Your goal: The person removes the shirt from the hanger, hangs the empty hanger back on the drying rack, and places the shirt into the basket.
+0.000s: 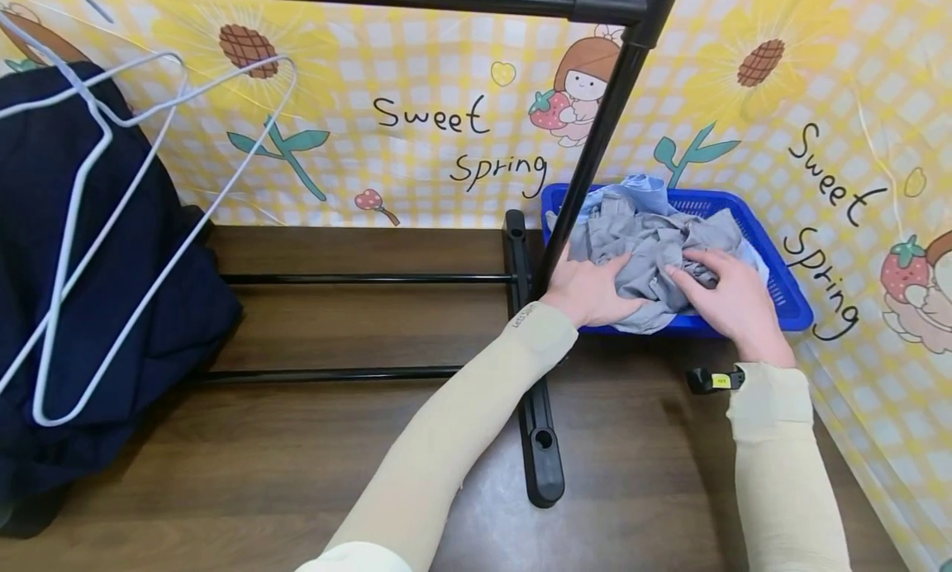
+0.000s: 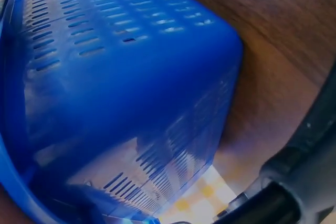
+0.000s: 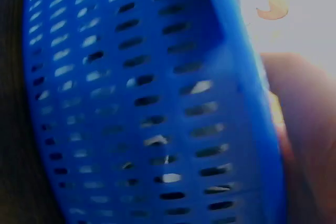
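Observation:
In the head view, a blue plastic basket (image 1: 773, 287) holds a crumpled grey garment (image 1: 621, 229), with a light blue cloth (image 1: 643, 193) behind it. My left hand (image 1: 587, 291) reaches over the basket's near left corner and rests on the grey garment, thumb and forefinger spread apart; its other fingers are partly hidden by the rack pole. My right hand (image 1: 736, 299) comes in from the right, thumb and forefinger curved together at a fold of the same garment. Both wrist views show mainly the slotted outside of the basket (image 2: 142, 77), and the right one a blurred part of the hand (image 3: 307, 108).
A black rack pole (image 1: 606, 134) rises beside the basket, from a foot (image 1: 539, 440) on the wooden floor (image 1: 335, 448). White hangers (image 1: 74, 200) and a dark navy garment (image 1: 141, 250) are at the left. Yellow checked sheeting (image 1: 416, 68) covers the walls behind and right.

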`<action>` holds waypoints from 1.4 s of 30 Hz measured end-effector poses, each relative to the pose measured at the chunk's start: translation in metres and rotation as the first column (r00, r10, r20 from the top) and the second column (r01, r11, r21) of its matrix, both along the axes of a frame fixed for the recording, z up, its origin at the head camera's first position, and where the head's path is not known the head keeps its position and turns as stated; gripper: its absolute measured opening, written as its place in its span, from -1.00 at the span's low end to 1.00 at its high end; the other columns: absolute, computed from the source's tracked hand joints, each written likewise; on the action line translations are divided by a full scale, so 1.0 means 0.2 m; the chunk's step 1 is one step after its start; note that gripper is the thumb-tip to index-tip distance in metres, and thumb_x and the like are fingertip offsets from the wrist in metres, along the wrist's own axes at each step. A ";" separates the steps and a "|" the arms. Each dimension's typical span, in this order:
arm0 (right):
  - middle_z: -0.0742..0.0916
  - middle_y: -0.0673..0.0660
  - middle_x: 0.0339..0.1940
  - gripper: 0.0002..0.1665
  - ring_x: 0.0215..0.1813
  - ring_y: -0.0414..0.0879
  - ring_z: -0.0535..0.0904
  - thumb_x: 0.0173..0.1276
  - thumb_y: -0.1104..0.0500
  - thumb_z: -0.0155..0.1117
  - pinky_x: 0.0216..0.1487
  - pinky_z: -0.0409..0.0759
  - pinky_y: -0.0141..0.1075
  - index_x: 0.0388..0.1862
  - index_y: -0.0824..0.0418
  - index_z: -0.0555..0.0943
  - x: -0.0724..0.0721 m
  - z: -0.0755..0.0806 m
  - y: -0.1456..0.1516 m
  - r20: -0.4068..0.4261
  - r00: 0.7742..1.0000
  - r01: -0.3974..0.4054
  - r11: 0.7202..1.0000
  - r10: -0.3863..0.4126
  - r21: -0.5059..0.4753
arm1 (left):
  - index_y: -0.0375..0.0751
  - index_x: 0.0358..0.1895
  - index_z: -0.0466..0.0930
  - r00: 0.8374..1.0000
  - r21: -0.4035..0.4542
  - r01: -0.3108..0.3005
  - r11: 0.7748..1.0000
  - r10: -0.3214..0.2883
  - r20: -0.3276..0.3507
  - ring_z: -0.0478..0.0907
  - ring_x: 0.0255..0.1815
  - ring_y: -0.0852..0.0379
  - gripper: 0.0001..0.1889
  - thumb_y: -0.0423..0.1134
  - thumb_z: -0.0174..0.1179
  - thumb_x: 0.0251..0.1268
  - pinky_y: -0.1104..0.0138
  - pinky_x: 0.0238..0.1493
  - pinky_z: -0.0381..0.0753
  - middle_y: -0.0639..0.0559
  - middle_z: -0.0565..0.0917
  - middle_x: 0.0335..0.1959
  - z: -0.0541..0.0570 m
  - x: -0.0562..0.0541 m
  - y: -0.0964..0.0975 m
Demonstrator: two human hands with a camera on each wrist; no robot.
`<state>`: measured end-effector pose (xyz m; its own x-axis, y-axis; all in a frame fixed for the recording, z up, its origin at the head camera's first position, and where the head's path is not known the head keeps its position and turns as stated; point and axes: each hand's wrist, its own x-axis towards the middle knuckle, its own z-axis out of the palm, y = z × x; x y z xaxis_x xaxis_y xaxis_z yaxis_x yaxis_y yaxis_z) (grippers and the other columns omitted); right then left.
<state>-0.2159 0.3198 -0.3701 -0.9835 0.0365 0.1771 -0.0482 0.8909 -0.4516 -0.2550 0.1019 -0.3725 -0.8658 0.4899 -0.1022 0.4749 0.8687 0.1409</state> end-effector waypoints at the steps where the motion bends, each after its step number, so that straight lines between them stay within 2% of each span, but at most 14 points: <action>1: 0.47 0.40 0.43 -0.09 0.44 0.40 0.29 0.40 -0.46 0.12 0.35 0.21 0.33 0.40 0.20 0.53 0.00 0.00 0.00 0.068 0.998 -0.013 1.000 0.012 0.023 | 0.39 0.62 0.07 1.000 -0.024 0.004 1.000 -0.004 0.012 0.36 0.45 0.04 -0.12 0.63 -0.29 0.28 0.01 0.51 -0.48 0.16 0.57 0.33 0.00 0.00 0.00; 4: 0.45 0.42 0.44 0.04 0.41 0.43 0.32 0.35 -0.57 0.03 0.24 0.30 0.38 0.47 0.18 0.46 0.00 0.01 0.00 0.228 0.973 -0.060 0.996 0.042 0.072 | 0.39 0.57 0.23 0.999 -0.073 0.005 0.997 -0.002 0.043 0.36 0.44 0.07 -0.19 0.59 -0.27 0.31 0.00 0.52 -0.35 0.21 0.53 0.37 0.02 0.01 0.00; 8: 0.46 0.46 0.41 0.07 0.37 0.44 0.35 0.34 -0.57 0.06 0.21 0.34 0.37 0.47 0.23 0.44 0.00 0.03 0.00 0.295 0.952 -0.099 0.993 0.078 0.057 | 0.42 0.53 0.31 0.999 -0.051 -0.019 0.999 0.021 0.044 0.37 0.43 0.07 -0.28 0.51 -0.15 0.35 -0.01 0.52 -0.21 0.23 0.50 0.40 0.01 0.03 0.00; 12: 0.42 0.45 0.45 0.10 0.39 0.45 0.31 0.31 -0.60 0.05 0.22 0.31 0.39 0.49 0.19 0.42 0.01 0.02 0.00 0.294 0.955 -0.068 0.996 0.050 0.051 | 0.38 0.50 0.37 0.996 0.072 -0.056 0.996 0.061 -0.063 0.41 0.39 0.05 -0.34 0.41 0.01 0.38 0.09 0.49 -0.01 0.17 0.53 0.38 -0.01 0.03 0.00; 14: 0.40 0.44 0.47 0.11 0.40 0.46 0.30 0.29 -0.62 0.03 0.21 0.30 0.41 0.49 0.16 0.42 0.01 0.01 0.00 0.282 0.959 -0.044 0.997 0.027 0.056 | 0.31 0.48 0.41 0.989 0.142 -0.050 0.989 0.069 -0.132 0.40 0.39 0.05 -0.37 0.34 0.08 0.40 0.15 0.47 0.09 0.11 0.52 0.38 -0.02 0.03 -0.01; 18: 0.41 0.42 0.47 0.10 0.38 0.46 0.31 0.27 -0.63 0.04 0.18 0.30 0.43 0.46 0.14 0.46 0.01 0.00 0.00 0.230 0.973 -0.011 0.998 -0.004 0.063 | 0.16 0.49 0.42 0.977 0.256 0.014 0.967 0.041 -0.211 0.32 0.46 0.03 -0.40 0.21 0.12 0.46 0.16 0.49 0.13 0.02 0.45 0.44 0.00 0.07 -0.04; 21: 0.44 0.40 0.45 0.06 0.37 0.45 0.33 0.27 -0.61 0.08 0.18 0.31 0.42 0.43 0.14 0.51 0.03 -0.01 0.00 0.175 0.984 0.001 0.998 -0.011 0.058 | 0.11 0.52 0.38 0.969 0.304 0.094 0.948 -0.017 -0.246 0.28 0.49 0.01 -0.40 0.19 0.08 0.50 0.12 0.50 0.14 -0.01 0.40 0.48 0.04 0.13 -0.08; 24: 0.46 0.41 0.44 0.04 0.38 0.44 0.33 0.28 -0.59 0.10 0.19 0.29 0.42 0.42 0.15 0.52 0.04 -0.01 0.00 0.138 0.990 0.002 0.998 -0.010 0.056 | 0.10 0.54 0.34 0.955 0.322 0.180 0.929 -0.087 -0.283 0.25 0.51 -0.01 -0.37 0.21 0.07 0.51 0.10 0.49 0.16 -0.02 0.34 0.52 0.08 0.20 -0.15; 27: 0.45 0.42 0.44 0.05 0.39 0.46 0.31 0.28 -0.59 0.10 0.21 0.27 0.43 0.43 0.15 0.51 0.05 -0.02 0.00 0.127 0.992 0.013 0.998 -0.021 0.060 | 0.07 0.54 0.34 0.926 0.338 0.271 0.901 -0.149 -0.346 0.24 0.52 -0.01 -0.35 0.22 0.09 0.49 0.12 0.47 0.20 -0.02 0.31 0.54 0.12 0.28 -0.23; 31: 0.44 0.42 0.45 0.06 0.40 0.46 0.30 0.28 -0.60 0.09 0.21 0.26 0.44 0.44 0.14 0.50 0.06 -0.03 -0.01 0.120 0.992 0.030 0.997 -0.038 0.068 | 0.03 0.50 0.41 0.878 0.394 0.363 0.845 -0.168 -0.449 0.27 0.51 0.01 -0.35 0.21 0.14 0.46 0.17 0.45 0.24 -0.04 0.37 0.51 0.17 0.36 -0.35; 34: 0.41 0.43 0.46 0.06 0.41 0.48 0.27 0.27 -0.60 0.11 0.22 0.23 0.45 0.44 0.15 0.51 0.06 -0.03 -0.01 0.107 0.993 0.039 0.997 -0.046 0.067 | -0.02 0.46 0.47 0.838 0.442 0.415 0.796 -0.145 -0.527 0.32 0.48 0.00 -0.35 0.20 0.21 0.42 0.17 0.43 0.26 -0.06 0.43 0.46 0.23 0.40 -0.46; 37: 0.34 0.44 0.51 0.05 0.44 0.52 0.20 0.27 -0.58 0.13 0.24 0.17 0.47 0.43 0.16 0.51 0.07 -0.02 -0.02 0.097 0.994 0.049 0.997 -0.054 0.054 | -0.08 0.43 0.50 0.806 0.489 0.449 0.748 -0.102 -0.584 0.36 0.45 -0.02 -0.35 0.14 0.30 0.36 0.14 0.42 0.29 -0.09 0.47 0.42 0.30 0.43 -0.57; 42: 0.22 0.47 0.56 0.01 0.50 0.53 0.08 0.30 -0.53 0.16 0.28 0.10 0.49 0.43 0.18 0.52 0.11 0.03 -0.06 0.042 0.995 0.083 0.994 -0.087 0.075 | -0.16 0.39 0.54 0.764 0.557 0.462 0.690 0.009 -0.645 0.40 0.43 -0.04 -0.36 0.05 0.38 0.32 0.10 0.42 0.29 -0.13 0.51 0.38 0.40 0.48 -0.78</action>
<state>-0.1942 0.3074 -0.3637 -0.9844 0.1090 0.1381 0.0480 0.9215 -0.3853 -0.1600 -0.0537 -0.2921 -0.4813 0.4038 0.7780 0.8277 0.5016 0.2517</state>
